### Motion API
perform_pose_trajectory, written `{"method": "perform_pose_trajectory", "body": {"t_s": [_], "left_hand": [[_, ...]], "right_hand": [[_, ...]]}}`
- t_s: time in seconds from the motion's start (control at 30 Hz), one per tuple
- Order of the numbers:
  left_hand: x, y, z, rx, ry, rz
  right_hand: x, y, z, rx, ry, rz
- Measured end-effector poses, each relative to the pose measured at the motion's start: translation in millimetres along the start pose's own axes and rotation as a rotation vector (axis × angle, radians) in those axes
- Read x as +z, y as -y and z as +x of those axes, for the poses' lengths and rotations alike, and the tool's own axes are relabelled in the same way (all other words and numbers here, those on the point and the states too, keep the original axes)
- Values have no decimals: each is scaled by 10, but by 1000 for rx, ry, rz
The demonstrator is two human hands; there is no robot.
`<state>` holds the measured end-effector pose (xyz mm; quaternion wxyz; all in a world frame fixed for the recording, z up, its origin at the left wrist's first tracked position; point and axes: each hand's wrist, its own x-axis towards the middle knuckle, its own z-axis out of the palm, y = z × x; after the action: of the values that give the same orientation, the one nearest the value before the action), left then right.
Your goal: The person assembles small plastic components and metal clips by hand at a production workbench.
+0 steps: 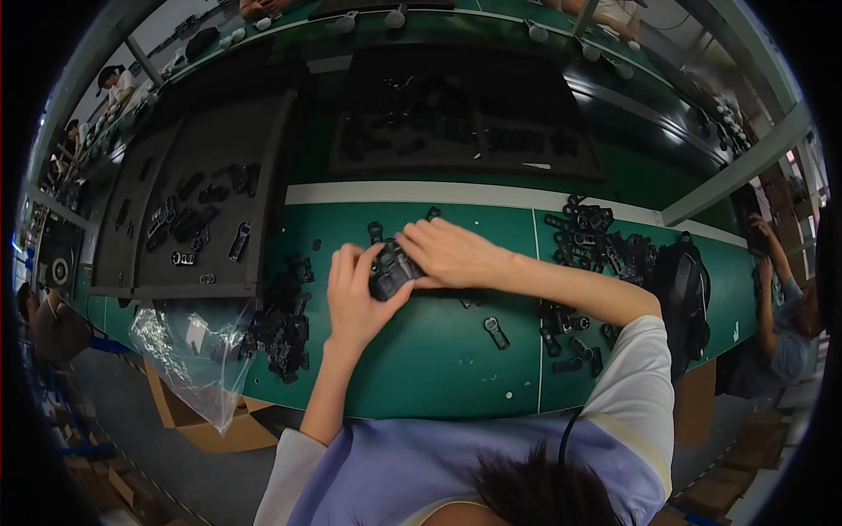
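Over the green tabletop (pixel 421 377), a dark rounded plastic part (pixel 390 273) is held between both hands. My left hand (pixel 355 285) curls round its left side, thumb along the near edge. From the right, my right hand (pixel 447 252) closes on the same part, its fingers bent over the top. What the right fingertips press on is hidden. Just beyond the hands lie small black pieces (pixel 375 231). A single black part with a ring-shaped end (pixel 496 333) lies on the table to the right of the hands.
Piles of black parts lie left (pixel 282 337) and right (pixel 605 245). A dark tray (pixel 210 267) with loose parts stands at left, above a clear plastic bag (pixel 197 351) hanging over the edge. A black bag (pixel 682 294) sits at right. A co-worker (pixel 781 307) works far right.
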<state>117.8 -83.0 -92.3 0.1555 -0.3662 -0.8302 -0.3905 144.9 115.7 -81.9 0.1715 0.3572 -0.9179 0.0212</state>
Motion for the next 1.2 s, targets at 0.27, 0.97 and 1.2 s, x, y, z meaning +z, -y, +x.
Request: {"method": "perform_pose_trajectory", "body": {"t_s": [0.27, 0.97, 1.2], "left_hand": [[1127, -72, 1541, 254, 199, -123], [2751, 142, 3545, 167, 368, 4], [3544, 57, 3775, 473, 268, 200]], "right_hand": [[-254, -1235, -849, 524, -53, -25], [340, -1154, -693, 660, -237, 260], [463, -897, -633, 572, -50, 89]]}}
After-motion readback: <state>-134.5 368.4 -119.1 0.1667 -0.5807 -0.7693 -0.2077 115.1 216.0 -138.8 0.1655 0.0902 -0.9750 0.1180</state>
